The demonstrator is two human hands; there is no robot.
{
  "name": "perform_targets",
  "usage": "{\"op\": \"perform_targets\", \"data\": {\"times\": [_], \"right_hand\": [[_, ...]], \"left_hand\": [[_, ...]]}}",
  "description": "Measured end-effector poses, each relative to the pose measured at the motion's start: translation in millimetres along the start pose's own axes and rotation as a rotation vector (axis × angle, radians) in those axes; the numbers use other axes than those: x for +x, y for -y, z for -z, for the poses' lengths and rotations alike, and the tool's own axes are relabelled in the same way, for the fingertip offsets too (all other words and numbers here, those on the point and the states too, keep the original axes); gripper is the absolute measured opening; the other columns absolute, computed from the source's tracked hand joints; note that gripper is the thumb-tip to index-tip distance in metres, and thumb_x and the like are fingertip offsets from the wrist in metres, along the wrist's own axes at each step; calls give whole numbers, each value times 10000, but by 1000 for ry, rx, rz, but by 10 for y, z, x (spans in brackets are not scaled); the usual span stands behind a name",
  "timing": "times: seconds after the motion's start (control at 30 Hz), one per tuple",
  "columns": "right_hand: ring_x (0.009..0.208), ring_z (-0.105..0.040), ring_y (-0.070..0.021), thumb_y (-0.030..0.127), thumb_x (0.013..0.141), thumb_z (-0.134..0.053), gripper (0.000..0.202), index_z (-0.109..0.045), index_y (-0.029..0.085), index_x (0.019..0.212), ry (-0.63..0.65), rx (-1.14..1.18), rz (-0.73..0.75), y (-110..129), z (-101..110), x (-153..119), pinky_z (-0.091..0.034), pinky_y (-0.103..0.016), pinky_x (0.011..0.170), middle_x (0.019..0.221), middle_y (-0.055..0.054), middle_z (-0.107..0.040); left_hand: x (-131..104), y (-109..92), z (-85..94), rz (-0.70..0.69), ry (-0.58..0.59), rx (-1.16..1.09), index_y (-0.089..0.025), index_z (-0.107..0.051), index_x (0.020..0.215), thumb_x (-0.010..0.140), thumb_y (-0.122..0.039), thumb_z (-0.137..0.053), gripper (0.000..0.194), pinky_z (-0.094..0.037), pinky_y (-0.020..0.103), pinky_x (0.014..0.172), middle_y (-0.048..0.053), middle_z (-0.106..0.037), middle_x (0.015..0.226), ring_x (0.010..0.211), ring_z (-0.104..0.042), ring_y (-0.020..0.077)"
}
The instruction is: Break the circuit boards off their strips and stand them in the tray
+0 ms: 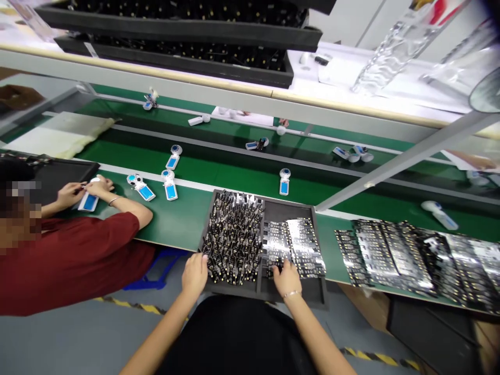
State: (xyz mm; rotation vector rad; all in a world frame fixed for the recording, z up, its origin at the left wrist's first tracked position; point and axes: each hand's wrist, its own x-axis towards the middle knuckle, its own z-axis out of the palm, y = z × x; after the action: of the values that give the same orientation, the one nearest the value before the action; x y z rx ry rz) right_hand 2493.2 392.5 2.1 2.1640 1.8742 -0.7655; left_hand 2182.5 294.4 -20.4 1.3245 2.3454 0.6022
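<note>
Silvery sheets of small parts (305, 239) lie in the right compartment of a black tray (287, 207) reaching past the near edge of the bench (182, 224). The right hand (288, 281), fingers curled, meets their near edge; whether it pinches one, I cannot tell. The left hand (195, 273), grip unclear, is at the tray's left edge beside heaped black parts (234, 239). Handling the sheets seems the step in hand, the next move calling for a light fingertip hold

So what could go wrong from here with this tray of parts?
The tray juts past the near edge of the table, so it might tip if pressed. Small parts heaped beside the left hand could spill. The sheets under the right hand might bend or slip.
</note>
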Motion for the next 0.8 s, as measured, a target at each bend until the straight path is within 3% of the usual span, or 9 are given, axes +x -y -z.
{"op": "perform_targets", "data": {"times": [0.1,0.23,0.33,0.47,0.57,0.67,0.8], "right_hand": [[1109,-547,-346,370,872,-468,587,-359,52,1353,-24,-71,-10,17,-41,121,-408,-428,929,1169,-236,-531],[957,-627,-317,340,840,-504,650,-295,47,1380,-10,-79,-23,123,-120,156,-460,-412,830,1083,-222,-572],[986,-623,-321,367,814,-536,712,-253,68,1395,-16,-42,-54,148,-139,163,-454,-414,849,1122,-234,-556],[1067,-589,-345,447,800,-538,719,-309,33,1342,-22,55,-115,53,-97,256,-440,-421,889,1168,-267,-542],[1106,-573,-337,451,793,-553,709,-362,-12,1294,-12,151,-126,-52,-29,354,-432,-392,911,1156,-272,-572],[1016,-626,-296,444,816,-526,538,-511,37,1168,16,271,-78,-116,65,409,-462,-344,852,1065,-212,-646],[919,-651,-236,355,853,-477,260,-643,155,873,39,453,102,-91,252,378,-468,-283,833,894,-99,-707]], "left_hand": [[-5,-8,-66,-4,-77,71,-127,-534,1212,919,-404,-344,445,-411,466,959,172,-611,1141,1080,-539,308],[-67,21,-121,-15,-126,137,-112,-533,1238,907,-418,-380,475,-402,488,981,176,-584,1124,1108,-515,319],[-145,-3,-180,-31,-126,168,-96,-516,1274,914,-394,-366,490,-423,460,977,171,-564,1112,1088,-526,300],[-232,-95,-244,-18,-130,192,2,-408,1342,914,-368,-351,568,-476,435,923,202,-535,1111,1036,-554,295],[-269,-137,-220,-12,-155,206,-24,-342,1385,901,-415,-371,622,-463,480,935,205,-506,1156,1084,-525,326],[-299,-112,-143,-25,-144,173,-95,-341,1394,887,-467,-384,630,-442,511,962,190,-474,1215,1147,-489,346],[-336,-79,5,-36,-155,32,-100,-417,1343,863,-486,-416,616,-386,530,1036,199,-455,1277,1235,-448,352]]}}
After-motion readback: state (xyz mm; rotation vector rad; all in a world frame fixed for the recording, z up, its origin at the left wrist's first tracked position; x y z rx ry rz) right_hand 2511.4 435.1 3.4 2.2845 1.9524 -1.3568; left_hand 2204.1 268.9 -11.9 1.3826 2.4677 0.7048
